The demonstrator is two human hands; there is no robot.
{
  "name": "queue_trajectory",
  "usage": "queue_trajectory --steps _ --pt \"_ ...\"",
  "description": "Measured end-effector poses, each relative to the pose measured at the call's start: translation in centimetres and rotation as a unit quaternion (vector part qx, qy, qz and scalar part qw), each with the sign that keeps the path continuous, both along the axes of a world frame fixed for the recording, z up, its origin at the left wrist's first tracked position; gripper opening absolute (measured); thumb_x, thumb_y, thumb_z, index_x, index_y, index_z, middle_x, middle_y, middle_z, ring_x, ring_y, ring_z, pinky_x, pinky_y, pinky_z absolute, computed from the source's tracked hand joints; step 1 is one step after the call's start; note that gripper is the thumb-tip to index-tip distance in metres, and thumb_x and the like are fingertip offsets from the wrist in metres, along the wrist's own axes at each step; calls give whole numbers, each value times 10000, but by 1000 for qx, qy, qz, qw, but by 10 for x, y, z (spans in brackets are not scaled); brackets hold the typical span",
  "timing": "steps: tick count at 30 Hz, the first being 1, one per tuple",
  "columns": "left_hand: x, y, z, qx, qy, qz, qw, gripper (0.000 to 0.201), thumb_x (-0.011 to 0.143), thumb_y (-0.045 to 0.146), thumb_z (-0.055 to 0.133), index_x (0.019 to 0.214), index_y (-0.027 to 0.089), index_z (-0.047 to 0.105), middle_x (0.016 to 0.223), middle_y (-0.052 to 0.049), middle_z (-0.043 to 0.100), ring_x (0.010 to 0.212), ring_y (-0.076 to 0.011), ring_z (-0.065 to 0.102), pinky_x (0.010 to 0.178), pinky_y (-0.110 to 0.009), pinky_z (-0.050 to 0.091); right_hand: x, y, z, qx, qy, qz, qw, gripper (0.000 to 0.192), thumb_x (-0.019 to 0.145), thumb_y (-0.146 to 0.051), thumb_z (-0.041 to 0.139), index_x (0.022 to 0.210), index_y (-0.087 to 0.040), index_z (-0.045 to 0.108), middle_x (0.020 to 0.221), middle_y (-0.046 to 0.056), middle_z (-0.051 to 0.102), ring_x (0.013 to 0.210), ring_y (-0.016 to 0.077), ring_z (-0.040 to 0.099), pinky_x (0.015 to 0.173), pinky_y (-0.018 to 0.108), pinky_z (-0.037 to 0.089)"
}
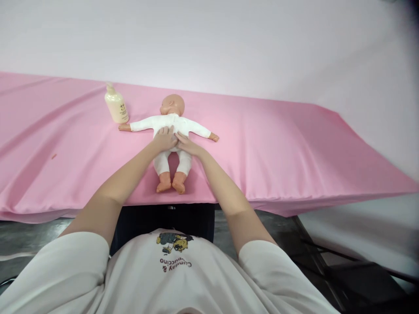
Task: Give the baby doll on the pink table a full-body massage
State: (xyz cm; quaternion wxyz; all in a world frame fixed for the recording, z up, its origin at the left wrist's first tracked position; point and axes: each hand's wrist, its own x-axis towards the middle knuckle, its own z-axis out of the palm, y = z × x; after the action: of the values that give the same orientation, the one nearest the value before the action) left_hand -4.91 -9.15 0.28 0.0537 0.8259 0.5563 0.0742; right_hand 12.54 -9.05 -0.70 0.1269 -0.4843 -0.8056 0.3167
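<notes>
A baby doll [176, 120] in a white suit lies on the pink cloth, its feet towards me, its arms spread and its head turned to the left. My left hand [165, 138] rests on the doll's torso with its fingers stretched out and pointing away from me. Beside it, my right hand [187, 144] lies on the other side of the torso, fingers extended and slanting to the left. The fingertips of both hands come close together near the doll's middle. Part of the torso is hidden under my hands.
A cream pump bottle [117, 107] stands by the doll's outstretched hand on the left. Pink cloth [278, 152] covers the table, its front edge hanging just before me. A small brownish piece [54, 156] lies further left. Behind the table rises a white wall [229, 48].
</notes>
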Motion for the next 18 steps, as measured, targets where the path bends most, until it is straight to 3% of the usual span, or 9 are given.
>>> queue_trajectory --steps 3,6,8,11,14,18 --pt "-9 -13 -12 31 15 -4 999 724 1050 446 349 1636 40 225 1682 -284 253 1587 -374 240 1274 -519 194 11 -8 -3 -9 82 2 997 642 984 -274 473 1604 -130 386 1739 101 185 1638 218 157 1342 401 137" --pt "-16 -19 -18 37 21 -11 999 703 1065 425 333 1644 48 204 1720 -261 147 1624 -362 132 1284 -527 175 14 -11 -5 12 133 -8 991 512 1031 -311 436 1519 -190 533 1670 59 376 1590 171 311 1315 359 241" --pt "-17 -22 -14 42 28 -15 999 662 1074 393 300 1631 42 240 1721 -254 147 1624 -351 142 1281 -514 199 12 -9 -4 30 124 -25 992 466 1011 -295 485 1452 -208 610 1580 50 520 1524 179 440 1281 359 320" --pt "-11 -22 2 37 46 -4 998 564 1052 317 313 1547 68 422 1648 -241 368 1522 -331 402 1208 -460 358 5 -1 1 73 70 -62 993 407 953 -256 583 1336 -193 707 1412 62 684 1362 211 621 1203 352 429" --pt "2 -11 21 3 68 36 997 438 978 270 424 1301 99 664 1346 -203 676 1235 -316 661 1028 -400 505 -4 6 11 96 -7 -98 991 340 912 -213 631 1222 -197 770 1285 58 761 1244 226 694 1117 332 498" --pt "13 15 34 -9 86 53 995 333 941 250 537 1139 80 743 1166 -195 745 1123 -326 691 952 -389 516 -14 13 24 110 -89 -132 981 220 901 -229 668 1069 -199 807 1153 72 802 1132 249 731 1037 338 533"
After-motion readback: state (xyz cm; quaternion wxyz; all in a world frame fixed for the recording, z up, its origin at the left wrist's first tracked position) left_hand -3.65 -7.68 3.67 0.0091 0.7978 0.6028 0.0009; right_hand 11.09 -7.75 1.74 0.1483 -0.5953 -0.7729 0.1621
